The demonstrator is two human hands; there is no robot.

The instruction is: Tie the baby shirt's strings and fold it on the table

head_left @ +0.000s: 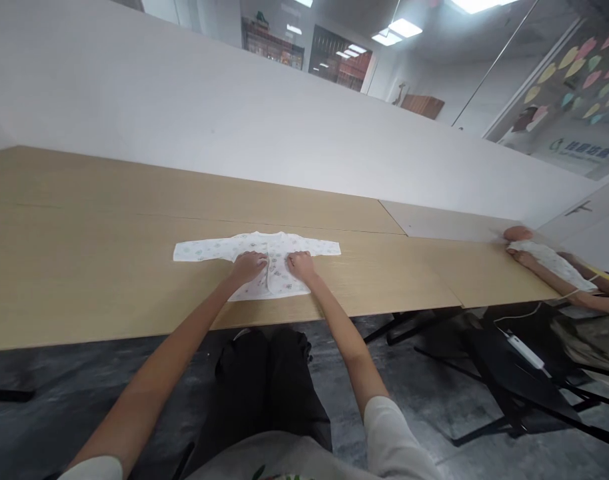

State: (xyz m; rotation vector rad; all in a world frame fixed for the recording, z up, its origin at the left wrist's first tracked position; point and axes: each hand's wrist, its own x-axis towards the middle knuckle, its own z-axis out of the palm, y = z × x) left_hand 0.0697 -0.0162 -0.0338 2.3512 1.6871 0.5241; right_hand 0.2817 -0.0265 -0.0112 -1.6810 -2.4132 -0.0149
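A small white long-sleeved baby shirt (277, 285) with a scattered print lies front up on the wooden table, both sleeves stretched out to the sides. My left hand (249, 266) rests on the chest left of the front opening, its fingers curled against the fabric. On the other side of the opening, my right hand (300, 265) is closed on the cloth near the right armpit. Small folds between fingers and cloth are hidden by the hands.
The light wooden table (109, 267) runs along a white partition wall (184, 113). At the far right, a person's arms (549, 273) reach to a doll (518, 233) in pale clothing. A black folding chair (514, 373) holds a white power strip (526, 351) with a cable.
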